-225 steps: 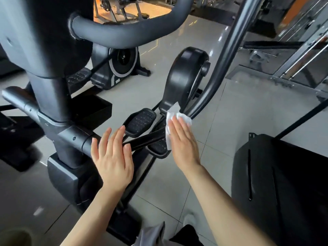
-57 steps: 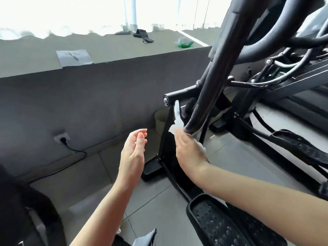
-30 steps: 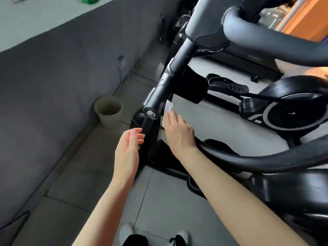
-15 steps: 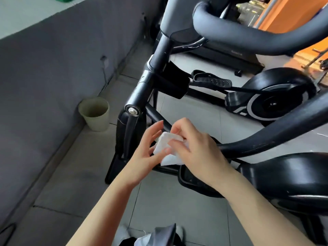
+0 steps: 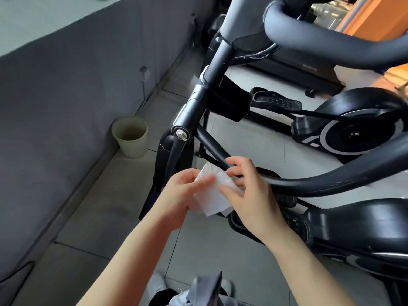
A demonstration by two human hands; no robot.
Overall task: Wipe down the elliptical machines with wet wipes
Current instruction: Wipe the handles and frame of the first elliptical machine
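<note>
Left hand (image 5: 181,191) and right hand (image 5: 249,191) both pinch the white wet wipe (image 5: 212,195) with curled fingers, frame centre. Grey tiled floor (image 5: 106,195) below; pale bin (image 5: 130,135) against the grey wall (image 5: 66,96), upper left.

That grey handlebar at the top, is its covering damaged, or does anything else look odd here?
Yes: the handlebar padding looks scuffed, with frayed pale edges near its bend. Nothing else stands out; both the left hand and right hand hold the wet wipe.

Soft daylight, glossy floor (image 5: 254,138) glare, slight blur, wide-angle bending at edges.
</note>
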